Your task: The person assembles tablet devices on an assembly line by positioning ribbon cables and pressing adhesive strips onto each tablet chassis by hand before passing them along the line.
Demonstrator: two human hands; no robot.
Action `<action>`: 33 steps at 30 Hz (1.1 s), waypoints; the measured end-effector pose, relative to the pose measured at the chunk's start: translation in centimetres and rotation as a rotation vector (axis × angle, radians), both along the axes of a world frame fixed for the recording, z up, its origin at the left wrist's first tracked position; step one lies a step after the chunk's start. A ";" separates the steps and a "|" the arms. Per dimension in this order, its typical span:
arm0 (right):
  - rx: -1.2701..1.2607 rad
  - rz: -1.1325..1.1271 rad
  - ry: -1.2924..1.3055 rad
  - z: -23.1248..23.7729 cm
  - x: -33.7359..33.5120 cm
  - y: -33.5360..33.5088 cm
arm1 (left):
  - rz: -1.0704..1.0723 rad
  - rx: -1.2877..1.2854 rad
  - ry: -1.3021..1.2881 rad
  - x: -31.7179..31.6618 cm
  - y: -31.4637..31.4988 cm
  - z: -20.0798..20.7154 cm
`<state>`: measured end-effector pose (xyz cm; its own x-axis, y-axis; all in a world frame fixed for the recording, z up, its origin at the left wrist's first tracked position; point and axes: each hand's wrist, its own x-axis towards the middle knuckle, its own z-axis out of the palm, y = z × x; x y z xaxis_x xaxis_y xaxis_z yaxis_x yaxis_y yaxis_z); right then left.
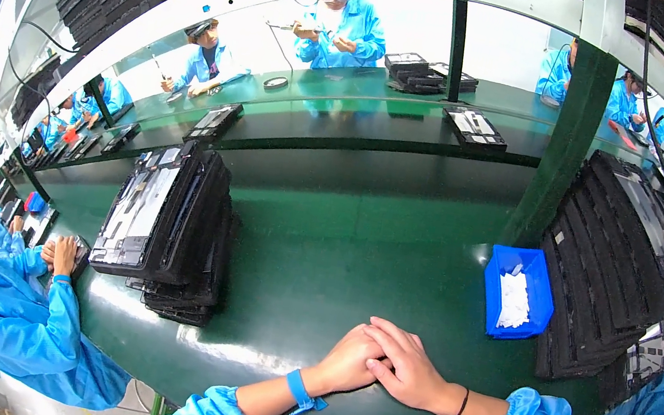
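Observation:
My two hands rest together on the green worktable (362,238) near its front edge. The left hand (347,362) wears a blue wrist strap (297,385) and lies beneath, its fingers mostly covered by the other hand. On top is my right hand (414,374), its fingers stretched out across the left; it holds no object. A dark band (461,403) circles the right wrist. Nearest to the right hand is a blue bin (540,294) with small white pieces (514,299) inside.
A tall stack of black foam trays (195,230) with device parts stands at left, a taller tray stack (598,264) at right. A green post (560,147) rises beyond the bin. Co-workers in blue sit at left (32,317), at right and across the table (362,32).

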<state>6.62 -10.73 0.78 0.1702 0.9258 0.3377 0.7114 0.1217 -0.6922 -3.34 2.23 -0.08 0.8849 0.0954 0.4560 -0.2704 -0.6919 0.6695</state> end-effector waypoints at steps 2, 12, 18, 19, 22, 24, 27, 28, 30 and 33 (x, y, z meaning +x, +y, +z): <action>0.000 0.002 0.002 -0.1 0.0 0.0 | 0.017 0.015 -0.023 0.1 0.0 0.1; 0.004 0.004 0.004 0.0 0.1 0.0 | 0.015 0.011 0.004 -0.1 -0.1 -0.1; 0.007 0.006 -0.004 -0.1 0.1 0.0 | 0.019 -0.015 0.017 -0.1 0.0 -0.4; 0.001 0.007 -0.001 -0.2 0.1 0.0 | 0.019 -0.014 0.015 0.0 0.0 -0.5; 0.005 0.004 0.004 -0.1 0.0 -0.1 | 0.019 0.010 0.021 -0.1 0.0 -0.5; 0.007 0.007 -0.002 -0.1 0.1 0.0 | 0.030 0.020 0.003 -0.1 0.0 -0.2; 0.008 0.012 -0.002 -0.1 0.1 0.1 | 0.032 0.014 0.012 -0.2 0.0 -0.2; 0.006 0.010 0.003 -0.1 0.1 0.1 | 0.030 0.016 0.010 -0.1 0.0 -0.2; 0.004 0.008 0.000 -0.1 0.1 0.0 | 0.011 -0.008 0.029 0.0 0.0 -0.3; 0.000 0.007 -0.003 0.0 0.1 0.0 | 0.022 0.014 0.011 -0.1 -0.1 -0.1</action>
<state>6.70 -10.74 0.76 0.1628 0.9268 0.3385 0.7125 0.1269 -0.6901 -3.45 2.11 -0.15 0.8876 0.1091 0.4476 -0.2474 -0.7067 0.6629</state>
